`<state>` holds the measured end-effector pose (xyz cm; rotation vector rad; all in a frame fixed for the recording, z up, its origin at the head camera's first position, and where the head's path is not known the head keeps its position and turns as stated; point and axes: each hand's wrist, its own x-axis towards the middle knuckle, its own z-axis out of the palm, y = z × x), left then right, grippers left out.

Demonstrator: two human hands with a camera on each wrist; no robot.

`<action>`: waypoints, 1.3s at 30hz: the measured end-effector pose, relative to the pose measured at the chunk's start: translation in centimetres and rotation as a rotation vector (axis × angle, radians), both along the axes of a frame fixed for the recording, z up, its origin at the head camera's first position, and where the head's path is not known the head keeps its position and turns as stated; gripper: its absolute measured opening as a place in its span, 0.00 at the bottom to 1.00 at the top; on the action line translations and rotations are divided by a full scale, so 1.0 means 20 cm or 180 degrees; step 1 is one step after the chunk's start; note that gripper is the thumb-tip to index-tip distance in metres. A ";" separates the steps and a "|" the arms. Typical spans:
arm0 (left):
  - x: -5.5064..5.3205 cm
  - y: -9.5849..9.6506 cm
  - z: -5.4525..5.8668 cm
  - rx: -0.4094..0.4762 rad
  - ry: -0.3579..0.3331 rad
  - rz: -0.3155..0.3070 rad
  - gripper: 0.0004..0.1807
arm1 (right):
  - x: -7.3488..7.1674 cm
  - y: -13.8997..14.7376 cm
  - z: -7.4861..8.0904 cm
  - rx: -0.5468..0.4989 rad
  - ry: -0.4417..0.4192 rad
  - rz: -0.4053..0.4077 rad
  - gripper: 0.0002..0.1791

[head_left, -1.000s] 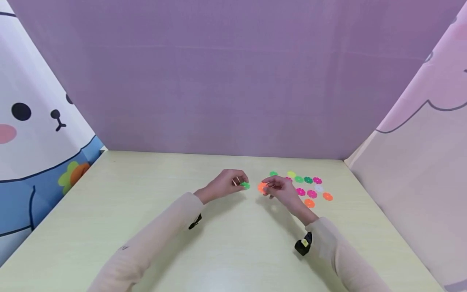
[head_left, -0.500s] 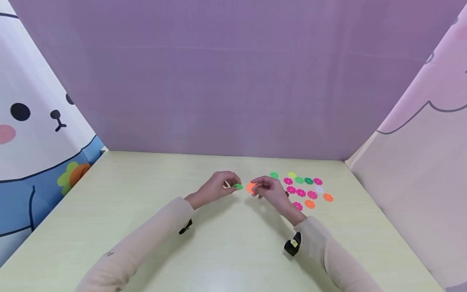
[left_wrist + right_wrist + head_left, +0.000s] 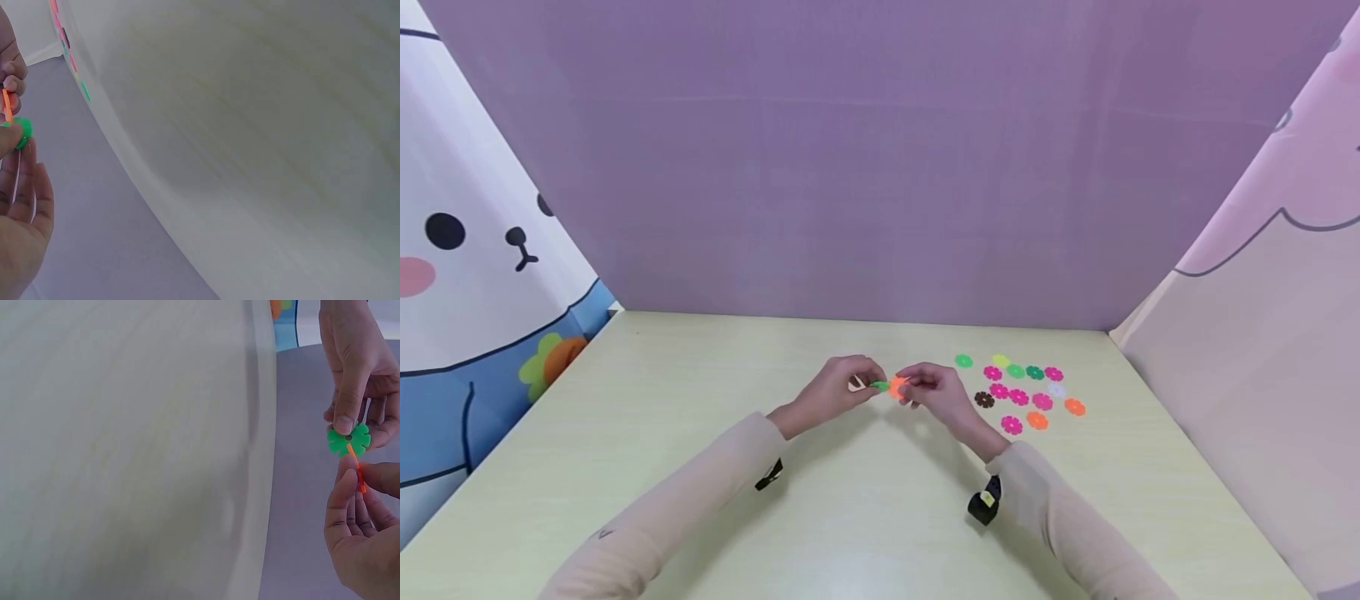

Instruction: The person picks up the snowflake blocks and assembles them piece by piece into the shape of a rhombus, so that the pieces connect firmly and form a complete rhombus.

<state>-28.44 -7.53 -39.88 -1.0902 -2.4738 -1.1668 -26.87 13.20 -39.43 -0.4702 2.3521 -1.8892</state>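
Observation:
My left hand (image 3: pixel 837 392) pinches a green notched plastic disc (image 3: pixel 349 439) between thumb and fingers, above the table. Opposite it, my right hand (image 3: pixel 942 395) pinches an orange notched disc (image 3: pixel 898 387) by its edge. In the right wrist view the orange disc stands edge-on across the green one, and their rims meet at a notch. Whether the two are slotted together I cannot tell. The left wrist view catches the green disc (image 3: pixel 22 132) and orange disc (image 3: pixel 7 105) at its left border, partly covered by fingers.
Several loose discs lie to the right of my hands on the pale table (image 3: pixel 865 525), among them a brown disc (image 3: pixel 984 400), a pink disc (image 3: pixel 1011 425) and an orange disc (image 3: pixel 1075 407). A purple cloth wall (image 3: pixel 880 167) rises behind the table.
Both hands have shifted left, the right one farther, so the gap between the green and orange discs has closed. The brown disc and a pink one have come out from behind the right hand.

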 end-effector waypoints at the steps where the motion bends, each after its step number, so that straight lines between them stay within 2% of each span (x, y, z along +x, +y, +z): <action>1: 0.00 -0.01 0.00 0.0009 0.0028 0.0009 0.07 | 0.00 -0.01 0.00 -0.0013 0.0001 0.0013 0.14; 8: 0.02 -0.04 0.01 0.0032 0.0182 0.0068 0.07 | 0.01 -0.04 0.02 0.0051 0.0048 0.0024 0.12; 15: 0.03 -0.05 0.01 0.0118 0.0214 0.0054 0.07 | 0.08 -0.08 0.14 0.0073 -0.0081 0.0043 0.12; 19: 0.03 -0.06 0.00 0.0170 0.0197 0.0021 0.07 | 0.07 -0.09 0.13 0.0083 -0.0151 0.0047 0.12; 27: 0.04 -0.07 0.00 0.0228 0.0219 0.0002 0.07 | -0.01 -0.08 0.03 -0.0043 -0.0375 0.0027 0.13; 39: 0.06 -0.07 0.01 0.0163 0.0282 0.0035 0.08 | 0.00 -0.12 0.02 -0.0262 -0.0422 -0.0088 0.12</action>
